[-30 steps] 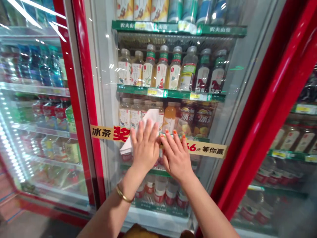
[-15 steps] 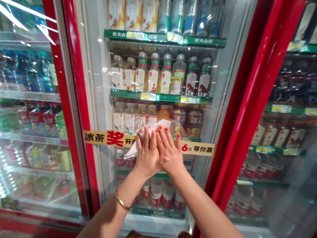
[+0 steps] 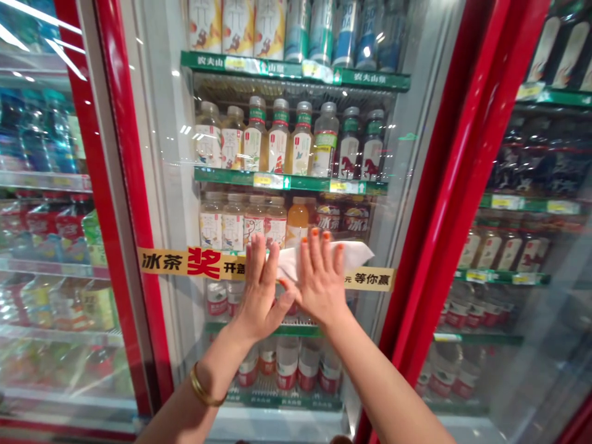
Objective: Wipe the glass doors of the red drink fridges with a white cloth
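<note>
A white cloth (image 3: 357,254), possibly a paper towel, lies against the glass door (image 3: 296,86) of a drinks cooler. My right hand (image 3: 322,283) presses flat on it with fingers stretched, and the cloth sticks out on both sides. To its left, my left hand (image 3: 263,293) is open against the door with fingers straight up, its thumb close to the right hand. A gold bangle (image 3: 203,387) circles the left wrist. Behind both hands runs a yellow printed strip (image 3: 169,261), partly hidden by the hands and cloth.
Bottled drinks (image 3: 279,135) and cartons stand on green-edged shelves (image 3: 296,179) behind the glass. Red door frames (image 3: 444,234) rise on either side. More stocked coolers stand to the left and right.
My hands were close together, overlapping at the thumbs; now they are farther apart. The cloth has shifted right under my right hand and sticks out beyond it. The view has shifted slightly.
</note>
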Demonstrator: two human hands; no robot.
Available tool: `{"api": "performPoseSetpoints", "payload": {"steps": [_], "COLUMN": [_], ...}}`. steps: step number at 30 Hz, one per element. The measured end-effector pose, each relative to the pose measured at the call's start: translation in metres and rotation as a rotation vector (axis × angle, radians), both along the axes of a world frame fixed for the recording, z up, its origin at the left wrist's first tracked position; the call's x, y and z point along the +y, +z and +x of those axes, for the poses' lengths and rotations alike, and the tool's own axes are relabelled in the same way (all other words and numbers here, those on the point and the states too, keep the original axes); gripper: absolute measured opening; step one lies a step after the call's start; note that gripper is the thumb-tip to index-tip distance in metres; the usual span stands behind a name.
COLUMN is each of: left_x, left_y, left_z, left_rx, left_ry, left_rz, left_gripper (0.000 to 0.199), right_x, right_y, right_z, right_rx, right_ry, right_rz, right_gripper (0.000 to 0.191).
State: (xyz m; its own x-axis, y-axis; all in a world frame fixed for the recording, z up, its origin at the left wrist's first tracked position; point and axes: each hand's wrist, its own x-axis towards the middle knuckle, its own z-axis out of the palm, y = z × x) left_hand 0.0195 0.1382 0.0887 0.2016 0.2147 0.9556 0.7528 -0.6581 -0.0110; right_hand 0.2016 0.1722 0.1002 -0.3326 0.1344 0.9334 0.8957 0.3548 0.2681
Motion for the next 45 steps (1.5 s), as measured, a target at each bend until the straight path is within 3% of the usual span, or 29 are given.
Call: {"api": "performPoseSetpoints", "payload": {"steps": [2,4,7,10,12,14,15,17,19,21,23,26,28,29,31,33,35,37,41,43,45], "left_x": [-0.001,0.001,0.012,0.023,0.027,0.028,0.028,0.027,0.028,0.029,0.029,0.028,0.027,0.026,0.026,0.026,0.026,0.026,0.026,0.026,0.027], "left_y": [0.008,0.014,0.017,0.013,0.010,0.008,0.008,0.008,0.007,0.007,0.007,0.008,0.009,0.009,0.008,0.008,0.007,0.006,0.007,0.007,0.006], "left_z": [-0.004,-0.008,-0.010,-0.006,-0.004,-0.002,-0.002,-0.002,-0.002,-0.003,-0.004,-0.005,-0.005,-0.005,-0.005,-0.005,-0.005,-0.006,-0.007,-0.007,-0.005], "left_rx": [-0.010,-0.031,-0.061,-0.010,0.004,-0.021,-0.032,-0.038,-0.042,-0.046,-0.034,-0.009,-0.015,-0.021,-0.029,-0.035,-0.047,-0.058,-0.065,-0.079,-0.089], "left_ry": [0.041,0.070,0.136,0.230,0.260,0.260,0.256,0.248,0.237,0.231,0.238,0.249,0.243,0.238,0.227,0.216,0.212,0.214,0.208,0.203,0.203], "left_rz": [0.033,0.087,0.174,0.261,0.287,0.286,0.285,0.289,0.305,0.322,0.333,0.332,0.330,0.328,0.331,0.342,0.359,0.367,0.362,0.362,0.359], "left_gripper": [0.077,0.073,0.073,0.075,0.075,0.074,0.073,0.073,0.074,0.074,0.072,0.069,0.070,0.070,0.072,0.071,0.071,0.070,0.070,0.071,0.072], "right_x": [-0.003,-0.009,-0.015,-0.013,-0.009,-0.007,-0.007,-0.010,-0.014,-0.016,-0.015,-0.008,-0.005,-0.004,-0.007,-0.012,-0.017,-0.018,-0.009,-0.006,-0.007], "right_y": [-0.012,-0.031,-0.047,-0.022,0.004,0.013,0.008,-0.020,-0.052,-0.062,-0.040,0.016,0.027,0.019,-0.018,-0.058,-0.073,-0.051,0.031,0.037,0.010], "right_z": [0.021,0.024,0.001,-0.014,-0.003,0.019,0.028,0.036,0.026,0.009,-0.001,0.013,0.033,0.041,0.046,0.037,0.019,0.003,0.013,0.030,0.039], "right_rx": [0.207,0.312,0.210,0.102,0.177,0.322,0.382,0.404,0.237,0.058,-0.026,0.088,0.242,0.297,0.308,0.170,0.000,-0.100,0.051,0.203,0.285], "right_ry": [-0.109,-0.162,-0.152,-0.168,-0.221,-0.283,-0.305,-0.311,-0.267,-0.217,-0.191,-0.227,-0.271,-0.281,-0.261,-0.197,-0.141,-0.125,-0.207,-0.264,-0.281], "right_rz": [0.030,0.036,0.000,-0.036,-0.052,-0.071,-0.072,-0.061,-0.040,-0.033,-0.013,0.030,0.021,0.006,-0.030,-0.042,-0.034,-0.020,0.011,0.014,0.012], "right_gripper": [0.096,0.095,0.095,0.093,0.086,0.082,0.081,0.082,0.082,0.078,0.073,0.070,0.074,0.076,0.081,0.084,0.082,0.076,0.076,0.081,0.085]}}
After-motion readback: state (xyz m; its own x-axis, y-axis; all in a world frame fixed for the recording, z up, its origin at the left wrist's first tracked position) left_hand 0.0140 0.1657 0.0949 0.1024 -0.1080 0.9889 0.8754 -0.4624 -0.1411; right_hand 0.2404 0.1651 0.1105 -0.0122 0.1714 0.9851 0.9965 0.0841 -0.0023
